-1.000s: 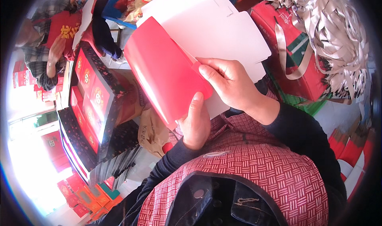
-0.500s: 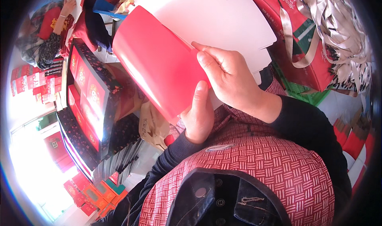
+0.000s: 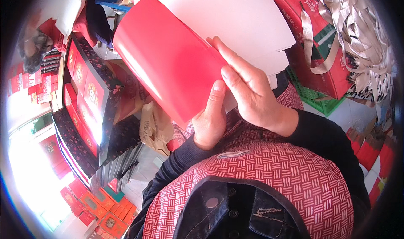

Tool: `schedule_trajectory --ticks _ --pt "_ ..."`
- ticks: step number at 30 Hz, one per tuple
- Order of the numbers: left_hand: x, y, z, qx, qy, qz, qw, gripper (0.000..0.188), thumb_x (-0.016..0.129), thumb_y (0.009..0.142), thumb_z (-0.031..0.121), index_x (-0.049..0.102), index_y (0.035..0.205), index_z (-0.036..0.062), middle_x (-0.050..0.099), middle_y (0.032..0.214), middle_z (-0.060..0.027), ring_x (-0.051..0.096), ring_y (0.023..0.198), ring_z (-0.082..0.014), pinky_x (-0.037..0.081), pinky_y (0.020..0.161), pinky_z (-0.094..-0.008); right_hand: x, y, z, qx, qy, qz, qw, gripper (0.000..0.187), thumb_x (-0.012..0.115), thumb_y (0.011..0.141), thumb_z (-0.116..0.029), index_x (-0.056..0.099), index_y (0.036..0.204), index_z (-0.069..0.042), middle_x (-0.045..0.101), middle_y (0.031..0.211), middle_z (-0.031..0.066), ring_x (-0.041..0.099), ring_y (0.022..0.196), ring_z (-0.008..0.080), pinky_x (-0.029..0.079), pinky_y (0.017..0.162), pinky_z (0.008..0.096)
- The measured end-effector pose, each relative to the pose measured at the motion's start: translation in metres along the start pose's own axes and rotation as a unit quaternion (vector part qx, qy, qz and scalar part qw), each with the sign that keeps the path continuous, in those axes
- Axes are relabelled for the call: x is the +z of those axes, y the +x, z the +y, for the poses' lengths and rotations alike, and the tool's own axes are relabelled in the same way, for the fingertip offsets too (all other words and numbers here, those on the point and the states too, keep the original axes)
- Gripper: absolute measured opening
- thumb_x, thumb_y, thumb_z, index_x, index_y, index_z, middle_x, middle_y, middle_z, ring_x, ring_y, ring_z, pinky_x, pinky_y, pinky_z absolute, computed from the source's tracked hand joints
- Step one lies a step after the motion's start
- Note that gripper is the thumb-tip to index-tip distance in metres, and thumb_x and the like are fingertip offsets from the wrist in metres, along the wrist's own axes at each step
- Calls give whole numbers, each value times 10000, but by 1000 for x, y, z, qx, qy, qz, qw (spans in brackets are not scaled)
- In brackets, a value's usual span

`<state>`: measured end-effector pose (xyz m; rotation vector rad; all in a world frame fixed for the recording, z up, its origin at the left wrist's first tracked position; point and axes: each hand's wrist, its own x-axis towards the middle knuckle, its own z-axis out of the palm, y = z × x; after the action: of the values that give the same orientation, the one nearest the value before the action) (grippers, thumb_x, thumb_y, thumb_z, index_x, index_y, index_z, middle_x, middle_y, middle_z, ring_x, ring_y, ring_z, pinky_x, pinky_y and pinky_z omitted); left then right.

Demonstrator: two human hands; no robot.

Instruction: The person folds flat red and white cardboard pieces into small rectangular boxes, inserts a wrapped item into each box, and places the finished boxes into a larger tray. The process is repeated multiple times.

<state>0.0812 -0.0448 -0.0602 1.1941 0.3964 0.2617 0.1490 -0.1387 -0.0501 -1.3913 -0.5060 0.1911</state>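
Note:
A large die-cut card sheet lies across my lap, its glossy red flap bent over the white side. Tabs and slits show along the white side's right edge. My left hand holds the red flap's lower corner, thumb on top and the other fingers mostly hidden underneath. At the flap's right edge is my right hand, its thumb on the red face and its fingers fairly straight along the edge, with the card between them.
Patterned dark boxes with red packs stand at left. A brown paper bag is by my left forearm. At upper right, a red carton, pale ribbons and a green crate. Another person holds a white sheet at far left.
My right hand has shifted slightly down and right along the flap's edge, its fingers straighter. The flap has moved a little up and left. The other person's white sheet has changed position.

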Motion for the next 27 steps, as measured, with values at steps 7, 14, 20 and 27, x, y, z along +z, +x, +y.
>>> schedule_trajectory --ticks 7,14,20,27 --pt "7 -1 4 5 1 -1 1000 457 498 965 78 358 1397 23 490 1334 -134 478 1227 -246 373 1055 -383 -7 1 3 28 2 -15 999 417 455 995 -88 401 1366 93 537 1299 253 550 1200 294 428 997 326" --pt "4 -5 1 0 -11 10 1000 436 501 959 74 387 1373 -5 492 1331 -127 467 1234 -242 347 1073 -380 -2 -7 -3 24 -10 -56 998 472 398 1029 -164 321 1425 82 416 1444 192 438 1301 198 356 1059 285" --pt "11 -3 7 39 -75 -16 996 426 517 941 46 408 1352 17 517 1284 -116 492 1183 -223 365 1041 -370 -13 1 0 60 7 13 998 319 517 974 -111 574 1222 82 666 1102 199 654 983 196 513 853 268" --pt "12 -6 10 -12 -54 6 998 449 518 927 23 398 1359 26 509 1290 -112 492 1181 -222 369 1038 -362 -5 -1 -3 48 -36 77 995 252 571 936 -74 637 1131 71 704 990 183 685 872 183 542 759 260"
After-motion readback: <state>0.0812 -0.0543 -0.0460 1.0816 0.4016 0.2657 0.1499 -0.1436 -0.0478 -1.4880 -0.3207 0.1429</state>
